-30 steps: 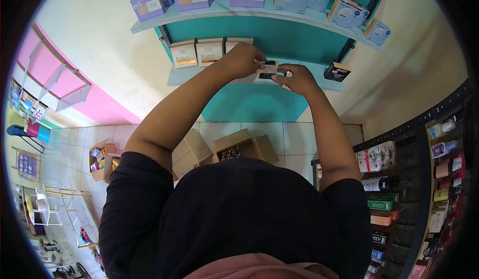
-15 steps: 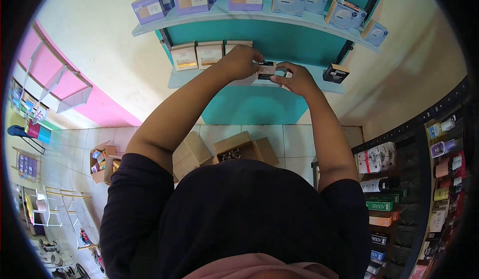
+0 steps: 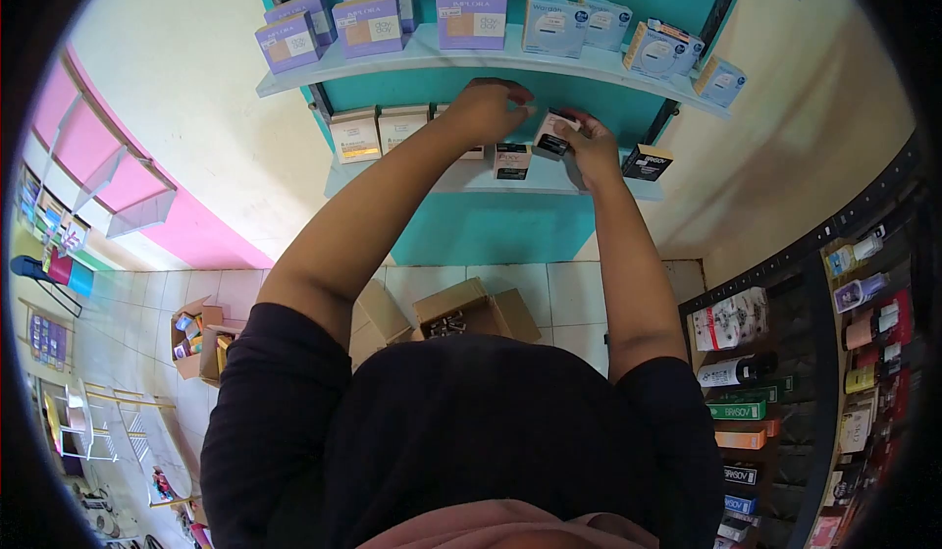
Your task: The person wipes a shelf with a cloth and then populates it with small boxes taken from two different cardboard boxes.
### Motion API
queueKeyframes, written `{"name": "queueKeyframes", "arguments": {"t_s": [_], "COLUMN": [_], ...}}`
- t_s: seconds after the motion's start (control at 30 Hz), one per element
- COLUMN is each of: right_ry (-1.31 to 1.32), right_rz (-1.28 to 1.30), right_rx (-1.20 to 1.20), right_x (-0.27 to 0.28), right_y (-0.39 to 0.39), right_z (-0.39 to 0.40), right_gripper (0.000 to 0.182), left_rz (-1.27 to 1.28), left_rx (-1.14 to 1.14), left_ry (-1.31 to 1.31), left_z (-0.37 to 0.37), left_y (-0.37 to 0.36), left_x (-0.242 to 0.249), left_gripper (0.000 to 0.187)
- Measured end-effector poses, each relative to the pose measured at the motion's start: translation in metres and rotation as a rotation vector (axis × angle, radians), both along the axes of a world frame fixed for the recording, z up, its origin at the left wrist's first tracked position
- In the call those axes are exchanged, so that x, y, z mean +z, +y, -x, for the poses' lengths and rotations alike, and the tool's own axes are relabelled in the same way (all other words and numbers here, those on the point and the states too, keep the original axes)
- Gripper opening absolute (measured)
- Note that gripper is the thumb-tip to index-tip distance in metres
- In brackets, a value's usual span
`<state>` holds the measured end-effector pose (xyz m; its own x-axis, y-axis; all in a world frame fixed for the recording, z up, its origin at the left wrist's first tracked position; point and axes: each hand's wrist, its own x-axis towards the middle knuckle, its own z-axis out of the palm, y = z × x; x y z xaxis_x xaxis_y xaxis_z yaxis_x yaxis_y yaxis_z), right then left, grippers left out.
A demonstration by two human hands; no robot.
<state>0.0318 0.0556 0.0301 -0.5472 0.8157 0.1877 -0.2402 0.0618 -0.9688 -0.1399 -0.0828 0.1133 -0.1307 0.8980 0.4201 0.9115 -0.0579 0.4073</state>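
Note:
My right hand [image 3: 595, 152] grips a small black-and-pale-pink box [image 3: 555, 133], tilted, over the right part of the lower shelf [image 3: 451, 178]. A similar small box [image 3: 512, 162] stands upright near the shelf's front edge, just left of it. My left hand [image 3: 483, 115] hovers above and behind that standing box, thumb and fingers apart, with nothing visible between them. It partly hides the third of the cream boxes [image 3: 404, 127] lined up on the left of this shelf. A black box [image 3: 648, 162] stands at the shelf's right end.
The upper shelf [image 3: 412, 61] carries purple boxes [image 3: 471, 19] and light blue boxes [image 3: 555, 27]. Below on the tiled floor are an open cardboard box [image 3: 510, 318] with small items and another carton [image 3: 201, 338]. A dark rack [image 3: 819, 353] of products stands at the right.
One small box now stands on the lower shelf without a hand on it. My right hand has lifted another box up and right. My left hand has moved off the first box.

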Motion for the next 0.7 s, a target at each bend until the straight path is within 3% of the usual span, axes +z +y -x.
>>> {"name": "queueKeyframes", "arguments": {"t_s": [0.17,0.23,0.4,0.57,0.7], "right_ry": [-0.028,-0.070,-0.094,-0.064,-0.189], "right_rz": [-0.124,-0.185,-0.256,0.000,-0.160], "right_rx": [0.135,0.175,0.235,0.389,0.360], "right_x": [0.004,0.001,-0.009,-0.028,-0.044], "right_y": [-0.008,-0.004,-0.001,0.010,0.023], "right_z": [0.017,0.022,0.030,0.035,0.038], "right_gripper": [0.044,0.047,0.050,0.046,0.040], "left_rz": [0.015,0.198,0.272,0.222,0.257], "left_rx": [-0.056,-0.039,-0.043,-0.006,-0.018], "left_ry": [0.290,0.369,0.387,0.391,0.376], "left_z": [0.013,0.014,0.021,0.019,0.024], "left_y": [0.031,0.036,0.029,0.020,0.024], "left_x": [-0.007,-0.005,-0.009,-0.012,-0.014], "left_gripper": [0.038,0.034,0.028,0.024,0.026]}}
